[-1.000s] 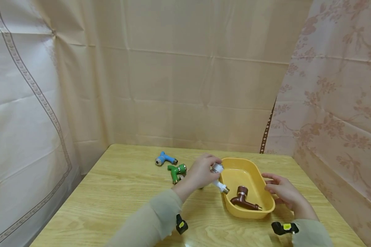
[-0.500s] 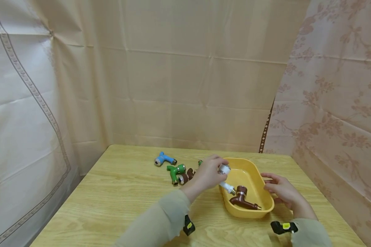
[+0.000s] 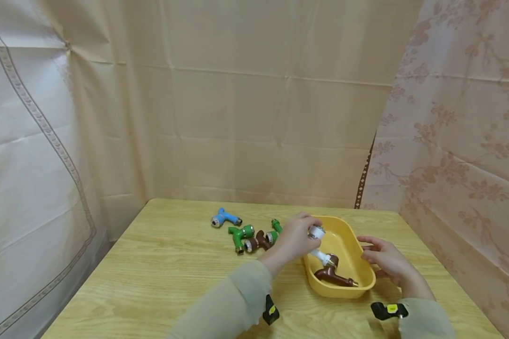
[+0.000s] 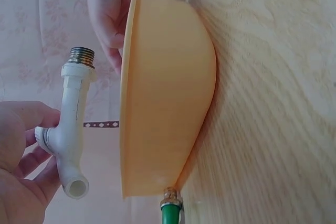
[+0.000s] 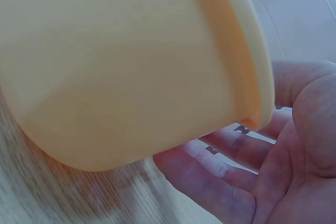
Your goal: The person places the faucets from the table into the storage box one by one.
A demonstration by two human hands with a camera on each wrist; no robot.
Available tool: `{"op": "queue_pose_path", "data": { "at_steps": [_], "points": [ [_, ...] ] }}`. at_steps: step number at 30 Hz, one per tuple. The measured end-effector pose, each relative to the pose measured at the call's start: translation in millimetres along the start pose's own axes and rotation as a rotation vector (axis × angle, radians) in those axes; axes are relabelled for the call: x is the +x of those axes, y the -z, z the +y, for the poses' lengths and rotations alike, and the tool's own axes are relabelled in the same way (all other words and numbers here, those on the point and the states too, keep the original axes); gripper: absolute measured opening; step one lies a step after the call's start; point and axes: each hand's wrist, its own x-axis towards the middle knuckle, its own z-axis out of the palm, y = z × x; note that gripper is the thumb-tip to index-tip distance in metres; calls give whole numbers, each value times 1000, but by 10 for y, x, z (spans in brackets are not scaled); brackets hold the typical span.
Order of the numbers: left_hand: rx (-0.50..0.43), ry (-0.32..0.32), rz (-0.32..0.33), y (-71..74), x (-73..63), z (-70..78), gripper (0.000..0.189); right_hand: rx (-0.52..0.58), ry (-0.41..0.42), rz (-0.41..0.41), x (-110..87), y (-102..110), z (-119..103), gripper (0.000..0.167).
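Observation:
My left hand (image 3: 296, 239) holds a white water tap (image 4: 71, 116) by its handle end, above the near-left part of a yellow plastic basin (image 3: 341, 293). The tap's threaded brass end points away from the palm, and its spout faces the camera in the left wrist view. Inside the basin lies a brown tap (image 3: 334, 277), partly overlapped by the white one in the head view. My right hand (image 3: 388, 261) is at the basin's right side, its loosely bent fingers (image 5: 210, 184) against the outer wall and rim.
Left of the basin on the wooden table (image 3: 152, 273) lie a blue tap (image 3: 225, 218), a green tap (image 3: 237, 237), a brown tap (image 3: 260, 240) and another green tap (image 3: 275, 226), partly behind the left hand. Curtains (image 3: 254, 117) enclose the table's back and sides.
My left hand has moved right with the white tap, from the basin's left rim to over its inside. The taps behind the hand have come into view. The right hand has stayed in place.

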Motion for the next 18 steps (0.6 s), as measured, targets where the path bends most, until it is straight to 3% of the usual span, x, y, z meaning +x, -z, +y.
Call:
{"op": "queue_pose_path", "data": {
  "at_steps": [18],
  "points": [
    [61, 48, 2, -359, 26, 198, 33, -3, 2, -15, 7, 6, -1, 66]
  ]
}}
